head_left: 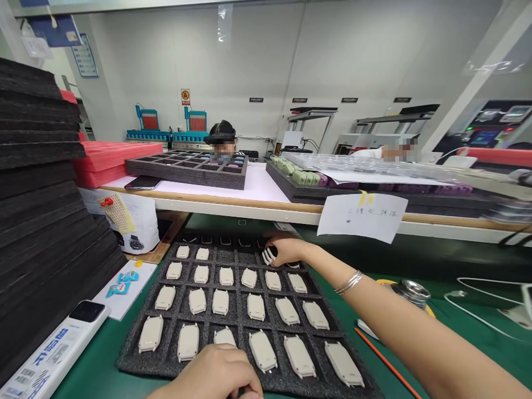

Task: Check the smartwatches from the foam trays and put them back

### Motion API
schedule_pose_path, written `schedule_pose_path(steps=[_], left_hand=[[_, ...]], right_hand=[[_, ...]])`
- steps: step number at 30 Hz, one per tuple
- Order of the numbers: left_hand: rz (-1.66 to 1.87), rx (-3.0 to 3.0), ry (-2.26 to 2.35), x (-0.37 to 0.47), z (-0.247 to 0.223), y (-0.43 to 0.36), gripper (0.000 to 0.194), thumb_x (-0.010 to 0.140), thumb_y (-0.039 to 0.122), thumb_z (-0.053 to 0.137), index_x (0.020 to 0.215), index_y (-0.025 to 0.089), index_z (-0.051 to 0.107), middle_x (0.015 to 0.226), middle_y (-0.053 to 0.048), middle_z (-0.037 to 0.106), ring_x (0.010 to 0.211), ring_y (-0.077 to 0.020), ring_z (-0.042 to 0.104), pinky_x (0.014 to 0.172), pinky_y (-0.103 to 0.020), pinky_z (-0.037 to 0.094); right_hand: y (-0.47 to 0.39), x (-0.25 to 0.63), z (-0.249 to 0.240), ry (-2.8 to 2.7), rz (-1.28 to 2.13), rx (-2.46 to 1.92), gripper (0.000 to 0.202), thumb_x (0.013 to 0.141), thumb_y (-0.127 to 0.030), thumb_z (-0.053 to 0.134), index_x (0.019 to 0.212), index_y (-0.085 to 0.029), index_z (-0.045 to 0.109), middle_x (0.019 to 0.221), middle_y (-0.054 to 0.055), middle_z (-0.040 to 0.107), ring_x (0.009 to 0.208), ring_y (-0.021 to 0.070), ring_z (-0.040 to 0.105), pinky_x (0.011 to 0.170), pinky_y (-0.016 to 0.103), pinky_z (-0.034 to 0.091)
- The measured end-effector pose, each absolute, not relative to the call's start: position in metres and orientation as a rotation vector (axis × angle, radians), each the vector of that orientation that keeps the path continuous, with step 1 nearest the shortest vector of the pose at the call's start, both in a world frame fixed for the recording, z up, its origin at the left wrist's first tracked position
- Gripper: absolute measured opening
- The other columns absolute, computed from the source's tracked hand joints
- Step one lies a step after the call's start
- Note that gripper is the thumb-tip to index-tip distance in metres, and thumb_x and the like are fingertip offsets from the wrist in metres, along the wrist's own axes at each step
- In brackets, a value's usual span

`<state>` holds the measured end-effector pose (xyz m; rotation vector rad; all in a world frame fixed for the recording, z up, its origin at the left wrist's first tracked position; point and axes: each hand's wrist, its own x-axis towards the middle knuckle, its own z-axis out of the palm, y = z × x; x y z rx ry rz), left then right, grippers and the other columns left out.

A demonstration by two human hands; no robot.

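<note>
A black foam tray with square compartments lies on the green work surface. Most compartments in its nearer rows hold a pale watch-shaped case; two in the fourth row from the front show bare foam. At the tray's far right, my right hand has its fingers closed around several pale cases. My left hand rests over the tray's near edge, partly covering one case, with its fingers curled; what they hold, if anything, is hidden. Dark pieces in the farthest row are partly shaded.
Stacked black foam rises at the left, beside a white box. A shelf crosses above the tray's far end, carrying another foam tray. An orange stick and metal container lie right. A person sits opposite.
</note>
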<state>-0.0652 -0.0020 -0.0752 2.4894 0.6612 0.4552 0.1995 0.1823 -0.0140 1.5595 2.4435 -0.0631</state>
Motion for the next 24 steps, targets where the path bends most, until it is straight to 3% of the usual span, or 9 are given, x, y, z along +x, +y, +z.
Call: schedule_pose_path(steps=[4, 10, 19, 21, 24], left_hand=[[0.460, 2.503, 0.640, -0.064, -0.075, -0.001, 0.022, 0.092, 0.029, 0.055, 0.082, 0.019, 0.072, 0.072, -0.001, 0.070, 0.065, -0.0115, 0.062, 0.065, -0.018, 0.044], [0.490, 2.463, 0.632, -0.063, -0.077, 0.001, 0.037, 0.096, 0.041, 0.045, 0.081, 0.019, 0.071, 0.070, -0.003, 0.069, 0.064, -0.0130, 0.060, 0.062, -0.021, 0.042], [0.385, 2.219, 0.806, -0.064, -0.053, -0.012, 0.020, 0.089, 0.029, 0.057, 0.082, 0.018, 0.072, 0.074, -0.003, 0.064, 0.067, -0.0130, 0.055, 0.066, -0.022, 0.041], [0.456, 2.008, 0.860, -0.061, -0.051, -0.008, 0.024, 0.089, 0.036, 0.057, 0.083, 0.017, 0.071, 0.078, -0.004, 0.064, 0.068, -0.0132, 0.054, 0.064, -0.023, 0.042], [0.701, 1.526, 0.913, -0.050, -0.042, 0.003, 0.039, 0.090, 0.051, 0.055, 0.103, 0.016, 0.064, 0.096, -0.007, 0.065, 0.080, -0.0154, 0.058, 0.074, -0.028, 0.047]], right_hand=[[0.177, 0.220, -0.006, 2.380, -0.083, 1.646, 0.029, 0.092, -0.030, 0.062, 0.119, -0.019, 0.061, 0.137, 0.010, 0.053, 0.122, 0.0281, 0.053, 0.101, 0.051, 0.044], [0.173, 0.237, -0.018, 2.371, -0.283, 1.684, 0.026, 0.093, -0.029, 0.061, 0.116, -0.017, 0.062, 0.120, 0.008, 0.063, 0.103, 0.0224, 0.063, 0.087, 0.043, 0.054], [0.147, 0.253, -0.026, 2.644, -0.394, 2.061, 0.027, 0.090, -0.032, 0.064, 0.111, -0.015, 0.064, 0.114, 0.008, 0.067, 0.102, 0.0237, 0.064, 0.090, 0.044, 0.052], [0.126, 0.242, -0.025, 2.738, -0.423, 2.189, 0.036, 0.082, -0.032, 0.071, 0.112, -0.013, 0.064, 0.106, 0.009, 0.071, 0.097, 0.0260, 0.067, 0.088, 0.040, 0.053], [0.088, 0.211, -0.021, 2.922, -0.544, 2.265, 0.048, 0.076, -0.033, 0.070, 0.118, -0.011, 0.061, 0.098, 0.009, 0.075, 0.086, 0.0255, 0.071, 0.076, 0.032, 0.057]])
